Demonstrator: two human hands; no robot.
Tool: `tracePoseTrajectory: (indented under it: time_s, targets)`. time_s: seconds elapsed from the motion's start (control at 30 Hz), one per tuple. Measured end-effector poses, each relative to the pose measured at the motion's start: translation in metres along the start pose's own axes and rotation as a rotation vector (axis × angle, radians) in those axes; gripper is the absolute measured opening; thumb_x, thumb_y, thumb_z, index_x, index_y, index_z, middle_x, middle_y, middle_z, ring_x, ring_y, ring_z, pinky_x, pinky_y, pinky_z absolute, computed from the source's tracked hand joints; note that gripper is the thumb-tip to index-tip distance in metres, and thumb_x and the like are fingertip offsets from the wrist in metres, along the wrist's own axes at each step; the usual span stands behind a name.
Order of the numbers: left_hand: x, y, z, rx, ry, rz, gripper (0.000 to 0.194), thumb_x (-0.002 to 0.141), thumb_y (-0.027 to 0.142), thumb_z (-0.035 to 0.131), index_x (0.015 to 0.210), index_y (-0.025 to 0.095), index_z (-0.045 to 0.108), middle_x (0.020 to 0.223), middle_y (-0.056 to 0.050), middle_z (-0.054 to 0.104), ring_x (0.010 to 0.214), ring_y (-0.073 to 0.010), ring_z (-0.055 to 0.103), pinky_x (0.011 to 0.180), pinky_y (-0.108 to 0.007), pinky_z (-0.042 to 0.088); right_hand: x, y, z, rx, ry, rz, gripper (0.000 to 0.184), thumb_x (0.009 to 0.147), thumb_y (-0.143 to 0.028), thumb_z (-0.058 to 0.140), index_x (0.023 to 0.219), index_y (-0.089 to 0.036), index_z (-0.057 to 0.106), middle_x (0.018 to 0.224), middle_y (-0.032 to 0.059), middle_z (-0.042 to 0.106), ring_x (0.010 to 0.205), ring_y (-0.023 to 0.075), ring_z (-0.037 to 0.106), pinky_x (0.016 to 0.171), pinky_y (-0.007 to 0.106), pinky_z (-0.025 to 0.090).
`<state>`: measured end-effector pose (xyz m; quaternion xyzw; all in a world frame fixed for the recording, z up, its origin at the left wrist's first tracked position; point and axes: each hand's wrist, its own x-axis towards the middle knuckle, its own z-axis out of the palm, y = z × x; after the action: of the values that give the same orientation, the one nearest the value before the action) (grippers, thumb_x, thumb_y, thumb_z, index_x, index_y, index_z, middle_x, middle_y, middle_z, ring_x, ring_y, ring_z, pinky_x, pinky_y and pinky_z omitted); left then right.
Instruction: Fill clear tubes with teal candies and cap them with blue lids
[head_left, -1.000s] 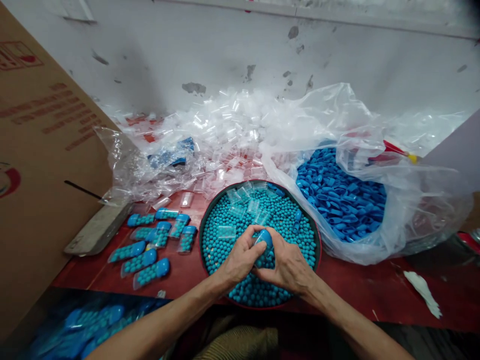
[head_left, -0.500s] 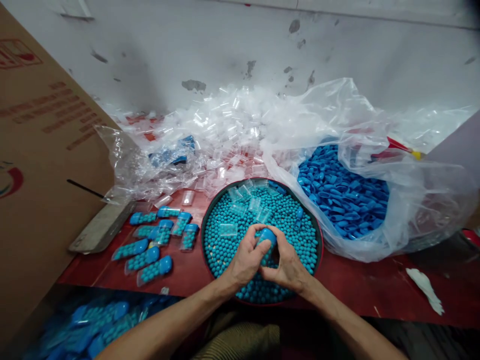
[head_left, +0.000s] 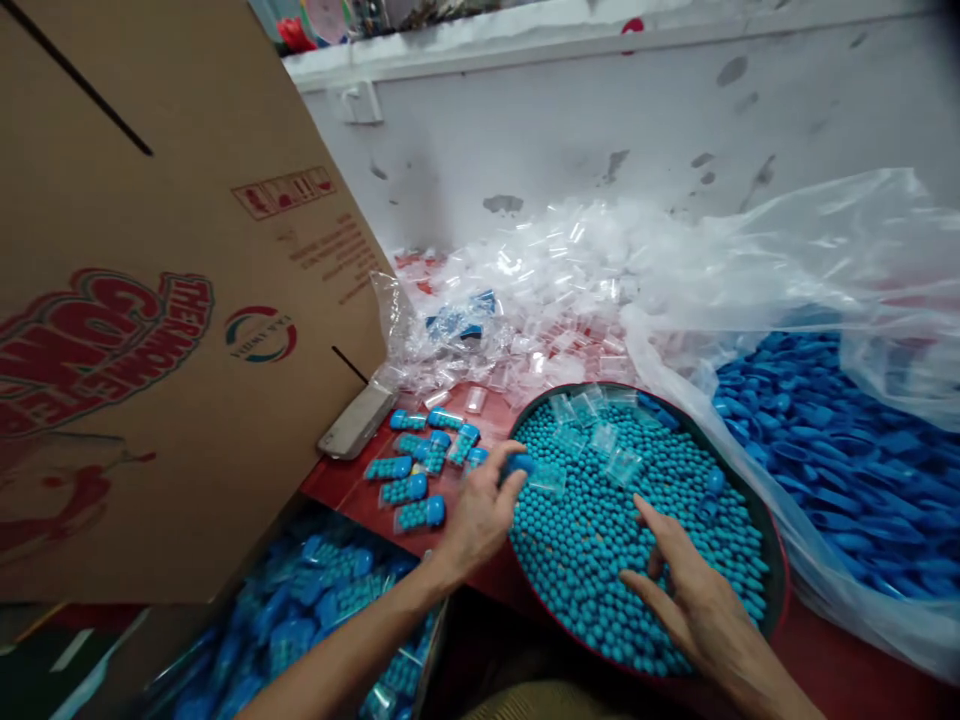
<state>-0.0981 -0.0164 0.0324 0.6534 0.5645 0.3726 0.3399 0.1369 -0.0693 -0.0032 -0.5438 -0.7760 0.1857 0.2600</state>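
My left hand [head_left: 484, 505] is over the left rim of the round tray [head_left: 778, 600], its fingers closed around a small clear bottle with a blue cap [head_left: 519, 464]. The cap shows between thumb and forefinger; the rest is mostly hidden. Above the right part of the tray is my right hand [head_left: 686, 590], holding nothing, thumb and fingers apart. Turquoise balls [head_left: 585, 570] fill the tray. Several clear plastic tubes [head_left: 606, 437] lie on top of them. Left of the tray, several capped bottles of balls [head_left: 420, 514] rest on the red table [head_left: 469, 545].
A large cardboard box [head_left: 195, 200] stands at left. Below the table edge is a container of filled bottles [head_left: 300, 620]. Clear tubes [head_left: 555, 270] are heaped by the wall [head_left: 540, 150]. A plastic bag [head_left: 675, 360] at right holds blue caps [head_left: 840, 450].
My hands have come apart; the left has carried the bottle toward the tray's left edge, and the right has let go and opened. The view has swung left.
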Motion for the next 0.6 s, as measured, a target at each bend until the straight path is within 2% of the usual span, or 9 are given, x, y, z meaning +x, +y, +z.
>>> tracePoseTrajectory:
  time_s: [0.1, 0.17, 0.27, 0.37, 0.47, 0.57, 0.6]
  targets:
    - [0.004, -0.033, -0.035, 0.325, 0.183, -0.006, 0.027, 0.080, 0.025, 0.039, 0.106, 0.019, 0.048, 0.100, -0.005, 0.054, 0.092, -0.0198, 0.049, 0.084, -0.032, 0.036, -0.003, 0.012, 0.002, -0.042, 0.011, 0.017, 0.055, 0.082, -0.031, 0.041, 0.131, -0.019, 0.022, 0.103, 0.0134, 0.051, 0.063, 0.0157, 0.058, 0.055, 0.027, 0.050]
    - [0.008, -0.054, -0.046, 0.552, 0.258, -0.022, 0.033, 0.079, 0.024, 0.040, 0.111, 0.017, 0.047, 0.108, -0.009, 0.051, 0.104, -0.0243, 0.043, 0.090, -0.038, 0.032, -0.004, 0.016, 0.005, -0.070, 0.003, 0.005, 0.055, 0.082, -0.032, 0.041, 0.131, -0.018, 0.021, 0.103, 0.0137, 0.051, 0.063, 0.0158, 0.058, 0.053, 0.026, 0.050]
    - [0.019, -0.078, -0.054, 0.710, 0.247, -0.014, 0.036, 0.080, 0.025, 0.039, 0.116, 0.017, 0.043, 0.112, -0.009, 0.048, 0.108, -0.0237, 0.040, 0.092, -0.037, 0.031, 0.000, 0.007, 0.008, -0.084, -0.009, -0.054, 0.052, 0.083, -0.031, 0.040, 0.130, -0.018, 0.022, 0.107, 0.0142, 0.049, 0.068, 0.0167, 0.059, 0.056, 0.027, 0.051]
    - [0.039, -0.096, -0.066, 0.723, 0.194, -0.038, 0.034, 0.083, 0.025, 0.033, 0.114, 0.016, 0.043, 0.109, -0.009, 0.049, 0.101, -0.0193, 0.046, 0.088, -0.031, 0.035, 0.020, -0.021, 0.011, -0.092, -0.074, -0.180, 0.045, 0.083, -0.027, 0.040, 0.126, -0.021, 0.030, 0.111, 0.0123, 0.048, 0.084, 0.0199, 0.058, 0.064, 0.030, 0.051]
    - [0.060, -0.114, -0.088, 0.737, 0.189, -0.098, 0.034, 0.084, 0.024, 0.031, 0.113, 0.014, 0.045, 0.108, -0.010, 0.050, 0.101, -0.0194, 0.046, 0.088, -0.031, 0.035, 0.058, -0.058, 0.022, -0.132, -0.196, -0.359, 0.047, 0.079, -0.022, 0.046, 0.124, -0.021, 0.035, 0.112, 0.0112, 0.049, 0.096, 0.0220, 0.053, 0.075, 0.033, 0.047]
    - [0.073, -0.129, -0.105, 0.749, 0.133, -0.143, 0.035, 0.082, 0.029, 0.037, 0.114, 0.016, 0.046, 0.108, -0.009, 0.051, 0.103, -0.0200, 0.045, 0.089, -0.032, 0.035, 0.105, -0.089, 0.051, -0.280, -0.293, -0.467, 0.067, 0.069, -0.019, 0.058, 0.129, -0.016, 0.028, 0.121, 0.0162, 0.042, 0.104, 0.0280, 0.045, 0.082, 0.038, 0.042]
    - [0.074, -0.132, -0.107, 0.754, 0.109, -0.156, 0.036, 0.081, 0.032, 0.038, 0.114, 0.018, 0.046, 0.109, -0.008, 0.051, 0.104, -0.0206, 0.044, 0.089, -0.033, 0.035, 0.120, -0.097, 0.064, -0.346, -0.310, -0.481, 0.068, 0.069, -0.017, 0.057, 0.129, -0.015, 0.027, 0.124, 0.0183, 0.039, 0.107, 0.0300, 0.043, 0.083, 0.041, 0.040]
